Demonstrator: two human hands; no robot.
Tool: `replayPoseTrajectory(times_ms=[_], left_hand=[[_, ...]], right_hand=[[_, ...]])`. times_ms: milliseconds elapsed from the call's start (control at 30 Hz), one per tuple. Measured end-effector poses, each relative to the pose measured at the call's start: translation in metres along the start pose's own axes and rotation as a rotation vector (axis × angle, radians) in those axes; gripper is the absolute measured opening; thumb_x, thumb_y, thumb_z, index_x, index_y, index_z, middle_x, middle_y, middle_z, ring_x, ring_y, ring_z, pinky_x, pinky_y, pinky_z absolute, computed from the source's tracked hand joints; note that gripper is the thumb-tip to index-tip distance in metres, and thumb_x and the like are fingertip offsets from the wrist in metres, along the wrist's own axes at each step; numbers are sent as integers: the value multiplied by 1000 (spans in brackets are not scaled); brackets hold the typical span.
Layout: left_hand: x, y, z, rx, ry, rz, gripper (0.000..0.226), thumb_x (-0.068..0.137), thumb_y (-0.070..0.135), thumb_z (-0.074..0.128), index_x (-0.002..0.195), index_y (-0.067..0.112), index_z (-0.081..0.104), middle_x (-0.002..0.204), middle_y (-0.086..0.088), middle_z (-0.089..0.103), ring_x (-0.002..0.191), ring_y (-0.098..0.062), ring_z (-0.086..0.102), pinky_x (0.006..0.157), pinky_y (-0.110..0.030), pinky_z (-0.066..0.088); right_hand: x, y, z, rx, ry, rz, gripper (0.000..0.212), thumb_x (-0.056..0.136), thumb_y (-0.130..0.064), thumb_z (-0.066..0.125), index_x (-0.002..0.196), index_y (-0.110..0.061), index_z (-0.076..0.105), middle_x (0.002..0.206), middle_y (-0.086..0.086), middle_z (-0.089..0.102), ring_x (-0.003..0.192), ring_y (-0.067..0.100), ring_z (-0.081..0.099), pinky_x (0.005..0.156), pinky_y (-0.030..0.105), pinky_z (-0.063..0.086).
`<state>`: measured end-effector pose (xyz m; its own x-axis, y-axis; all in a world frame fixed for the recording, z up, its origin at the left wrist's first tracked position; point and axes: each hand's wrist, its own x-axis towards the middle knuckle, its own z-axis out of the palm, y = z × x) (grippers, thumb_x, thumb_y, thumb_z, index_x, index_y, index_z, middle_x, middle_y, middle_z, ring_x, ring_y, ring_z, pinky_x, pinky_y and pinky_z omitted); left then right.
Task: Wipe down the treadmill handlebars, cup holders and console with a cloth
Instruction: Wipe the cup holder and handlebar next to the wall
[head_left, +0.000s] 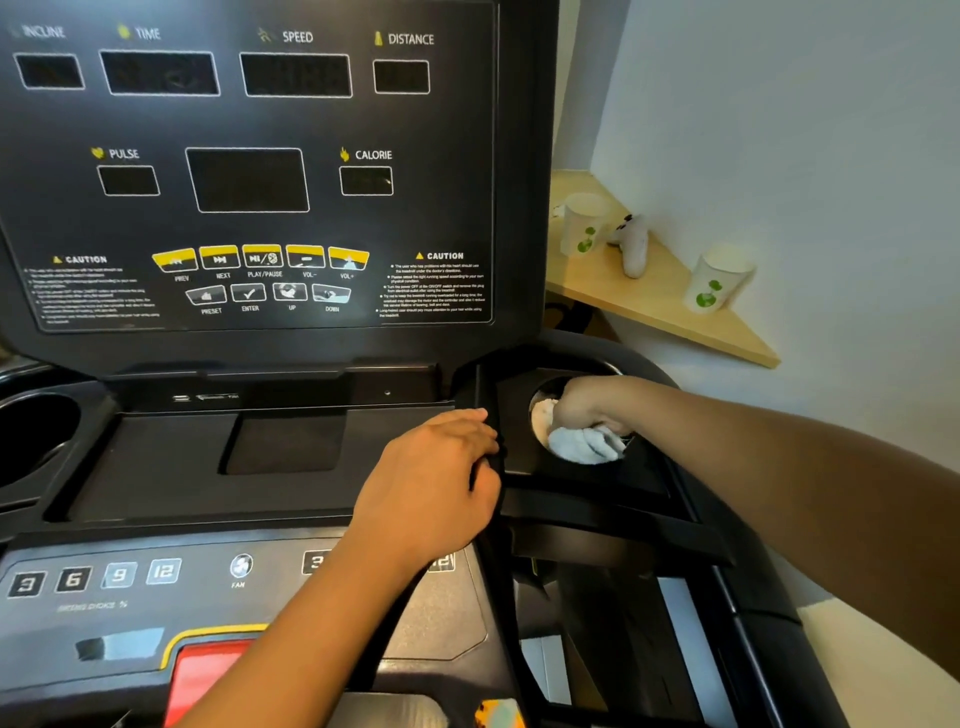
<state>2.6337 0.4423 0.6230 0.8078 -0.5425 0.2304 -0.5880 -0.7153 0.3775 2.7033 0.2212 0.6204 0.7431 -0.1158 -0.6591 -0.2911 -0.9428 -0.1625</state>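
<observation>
Inside right cup holder (524, 387), cloth (584, 441) (bunched) under gripping right hand (584, 402).

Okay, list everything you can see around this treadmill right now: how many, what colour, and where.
console: one, black with yellow buttons, upright at the back
tray: one, black, below the console in the middle
cup holders: two, black, left and right of the tray
cloth: one, white, inside the right cup holder
red panel: one, red with a yellow edge, near bottom
shelf: one, light wood, on the right wall
paper cups: two, white with green print, on the shelf
white object: one, between the cups, kind unclear
left hand: rests on the ridge beside the right cup holder
right hand: grips the cloth
</observation>
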Motion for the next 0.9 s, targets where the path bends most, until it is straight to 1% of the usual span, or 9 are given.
replayPoseTrajectory(times_ms=[100,200,333,500,667,733,800,833,900], left_hand=[[0,2,-1,6,2,5,37,79,27,51,106,21,76,116,12,70,125,1,51,96,-15,32],[0,2,-1,5,-10,7,38,79,26,50,106,21,76,118,11,70,125,0,51,95,-16,33],[-1,0,-1,-3,-30,3,40,80,27,48,109,21,75,122,12,68,128,1,48,98,-16,29],[0,-1,1,-5,-37,-4,38,81,28,49,109,23,75,121,13,68,128,3,47,97,-15,32],[1,-1,1,-7,-38,-9,39,82,30,47,109,24,74,120,15,68,128,5,45,97,-15,31],[1,-1,1,-1,-30,-9,39,82,31,48,109,24,74,119,15,68,128,5,46,97,-14,31],[2,0,1,5,-28,-8,38,81,30,49,108,24,74,119,15,69,127,4,47,97,-14,31],[2,0,2,10,-27,-6,38,81,30,49,108,24,75,118,15,69,127,4,47,97,-14,31],[2,-1,2,11,-32,-5,37,81,30,49,108,24,75,118,15,69,126,4,48,97,-14,31]], right_hand=[[-14,-14,-8,-245,-10,-48,36,93,-34,59,111,-4,63,97,8,67,82,23,63,67,31,48],[-39,-22,-22,-478,-7,-243,44,80,-35,75,115,-15,56,90,0,64,68,15,61,54,26,46],[-50,-9,-21,-818,-209,-312,57,85,-6,67,136,-23,49,126,5,54,105,27,61,76,30,47],[-31,16,-7,-861,-9,-497,65,83,-7,66,138,-34,42,132,4,50,117,27,51,85,38,47],[-12,19,5,-686,111,-502,47,86,-28,66,129,-31,49,107,1,49,99,21,51,72,31,39],[-8,16,6,-553,120,-434,30,86,-28,63,115,-26,59,100,-2,53,87,16,51,67,29,38],[-3,10,11,-385,150,-304,7,85,-24,61,84,-17,58,86,1,60,71,15,57,59,30,47],[1,7,13,-260,153,-206,14,86,-21,59,75,-13,55,78,4,61,64,17,60,55,30,51],[6,3,17,59,146,0,18,89,-18,55,77,-6,52,77,10,62,56,24,63,44,25,50]])
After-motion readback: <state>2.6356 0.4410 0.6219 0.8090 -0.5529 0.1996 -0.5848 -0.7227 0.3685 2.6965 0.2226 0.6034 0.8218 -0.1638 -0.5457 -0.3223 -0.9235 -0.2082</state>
